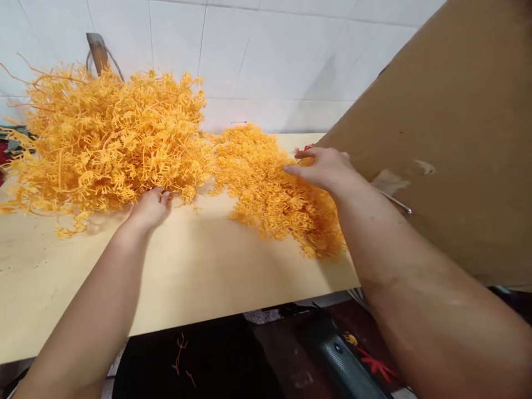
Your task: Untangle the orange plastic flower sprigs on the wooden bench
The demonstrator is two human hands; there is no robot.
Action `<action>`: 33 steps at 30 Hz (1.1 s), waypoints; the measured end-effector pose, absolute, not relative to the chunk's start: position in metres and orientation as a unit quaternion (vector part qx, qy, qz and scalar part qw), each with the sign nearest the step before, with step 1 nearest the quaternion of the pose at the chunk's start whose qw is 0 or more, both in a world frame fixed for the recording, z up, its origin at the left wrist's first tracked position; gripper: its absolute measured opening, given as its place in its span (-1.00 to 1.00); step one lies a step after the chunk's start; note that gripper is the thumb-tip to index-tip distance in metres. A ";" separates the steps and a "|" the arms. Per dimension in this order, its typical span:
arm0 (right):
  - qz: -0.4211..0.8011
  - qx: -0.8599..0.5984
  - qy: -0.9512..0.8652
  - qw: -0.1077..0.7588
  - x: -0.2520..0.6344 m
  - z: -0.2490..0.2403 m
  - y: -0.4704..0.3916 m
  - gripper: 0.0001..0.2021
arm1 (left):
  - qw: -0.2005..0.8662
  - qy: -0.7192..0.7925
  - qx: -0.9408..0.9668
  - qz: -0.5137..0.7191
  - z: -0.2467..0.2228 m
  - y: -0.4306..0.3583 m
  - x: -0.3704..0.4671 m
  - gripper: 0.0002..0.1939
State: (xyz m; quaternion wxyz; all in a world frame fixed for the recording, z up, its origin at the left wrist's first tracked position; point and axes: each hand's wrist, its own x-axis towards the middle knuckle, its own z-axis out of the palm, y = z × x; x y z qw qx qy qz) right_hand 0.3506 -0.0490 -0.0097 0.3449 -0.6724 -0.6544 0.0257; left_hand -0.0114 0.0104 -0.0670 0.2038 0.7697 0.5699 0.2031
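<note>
A big tangled heap of orange artificial flower pieces (120, 133), thin and many-pointed, lies on the left of the pale table. My left hand (152, 208) is at its front lower edge, with fingers curled in among the pieces and partly hidden by them. A lower, denser pile of the same orange pieces (274, 188) spreads across the middle to the right. Over the right side of this pile is my right hand (326, 169), thumb and fingers apart, with its fingertips close to the flowers. Whether they touch cannot be made out.
A large brown cardboard box (457, 122) borders the table (187, 277) on the right, with a thin metal rod (394, 200) beside it. White tiles (257, 55) form the wall behind. Below the table edge lie dark items and a red piece (376, 363).
</note>
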 end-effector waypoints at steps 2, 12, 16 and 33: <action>-0.067 -0.729 -0.578 0.360 0.348 -0.007 -0.039 -0.73 | 0.208 0.563 0.773 0.204 -0.065 0.008 -0.011 -0.58; -0.003 -0.711 -0.663 0.235 0.257 0.008 -0.034 -0.56 | 0.213 0.560 0.776 0.198 -0.061 0.010 -0.014 -0.58; 0.033 -0.652 -0.735 0.184 0.213 -0.017 -0.022 -0.72 | 0.206 0.561 0.778 0.195 -0.059 0.009 -0.015 -0.58; 0.290 -0.506 -0.610 0.537 0.190 0.032 -0.060 -0.84 | 0.243 0.608 0.736 0.172 -0.050 0.001 -0.017 -0.59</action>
